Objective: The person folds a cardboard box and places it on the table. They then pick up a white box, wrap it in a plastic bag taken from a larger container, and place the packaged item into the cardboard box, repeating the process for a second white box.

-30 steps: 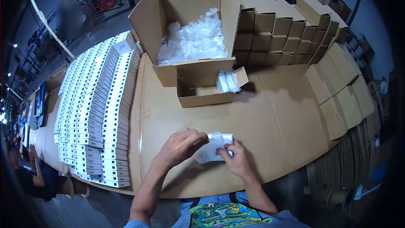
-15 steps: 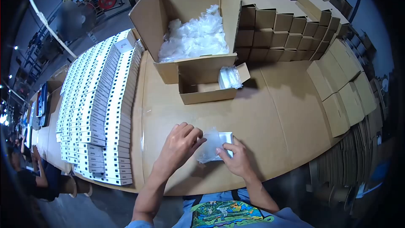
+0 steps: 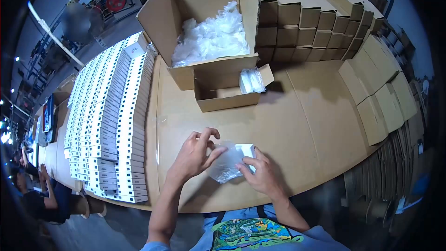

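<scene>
A: What is nearest the camera?

B: Two bare hands over a cardboard-covered worktop (image 3: pixel 306 125). The left hand (image 3: pixel 197 153) pinches a clear plastic bag (image 3: pixel 224 163), fingers closed on its film. The right hand (image 3: pixel 261 174) grips a small white box (image 3: pixel 245 150), thumb and fingers closed on its end.

A: Has anything just changed?

B: Yes. A second ago the left hand lay flatter over the bag; now its fingers have lifted and spread the film, and the box sits partly inside it. It looks like bagging in progress.

A: And beyond?

B: A small open carton (image 3: pixel 227 94) holding one bagged item (image 3: pixel 251 81), then a large carton (image 3: pixel 200 4) full of plastic bags (image 3: pixel 211 37). Rows of white boxes (image 3: pixel 111 116) lie left; folded brown cartons (image 3: pixel 311 28) stack behind and right.
</scene>
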The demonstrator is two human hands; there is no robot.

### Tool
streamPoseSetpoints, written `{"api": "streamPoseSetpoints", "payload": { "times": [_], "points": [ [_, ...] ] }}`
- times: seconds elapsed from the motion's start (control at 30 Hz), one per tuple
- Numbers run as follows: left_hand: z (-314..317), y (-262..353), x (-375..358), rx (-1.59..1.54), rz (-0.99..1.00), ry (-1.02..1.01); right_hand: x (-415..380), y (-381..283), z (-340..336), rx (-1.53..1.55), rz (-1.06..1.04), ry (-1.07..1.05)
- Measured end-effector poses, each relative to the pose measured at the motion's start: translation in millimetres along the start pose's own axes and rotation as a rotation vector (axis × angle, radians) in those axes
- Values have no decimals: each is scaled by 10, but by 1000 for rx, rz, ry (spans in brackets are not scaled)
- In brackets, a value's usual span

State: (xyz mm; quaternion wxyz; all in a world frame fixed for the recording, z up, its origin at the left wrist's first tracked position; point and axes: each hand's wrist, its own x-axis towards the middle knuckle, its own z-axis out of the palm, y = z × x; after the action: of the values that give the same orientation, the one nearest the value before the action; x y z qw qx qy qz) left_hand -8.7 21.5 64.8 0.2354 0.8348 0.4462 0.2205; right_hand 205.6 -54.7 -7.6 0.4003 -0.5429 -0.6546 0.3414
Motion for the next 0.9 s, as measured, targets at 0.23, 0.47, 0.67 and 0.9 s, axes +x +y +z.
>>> {"api": "streamPoseSetpoints", "payload": {
  "times": [0.23, 0.47, 0.67, 0.9],
  "points": [
    [130, 52, 117, -242, -40, -26, 2, -11, 73, 27, -54, 2],
    [581, -312, -197, -859, -185, 453, 39, 72, 21, 71, -2, 163],
    [842, -110, -423, -923, -340, 221, 73, 43, 27, 10, -114, 96],
    [845, -127, -460, -834, -187, 205, 168, 67, -374, 284, 8, 328]
  ]
}}
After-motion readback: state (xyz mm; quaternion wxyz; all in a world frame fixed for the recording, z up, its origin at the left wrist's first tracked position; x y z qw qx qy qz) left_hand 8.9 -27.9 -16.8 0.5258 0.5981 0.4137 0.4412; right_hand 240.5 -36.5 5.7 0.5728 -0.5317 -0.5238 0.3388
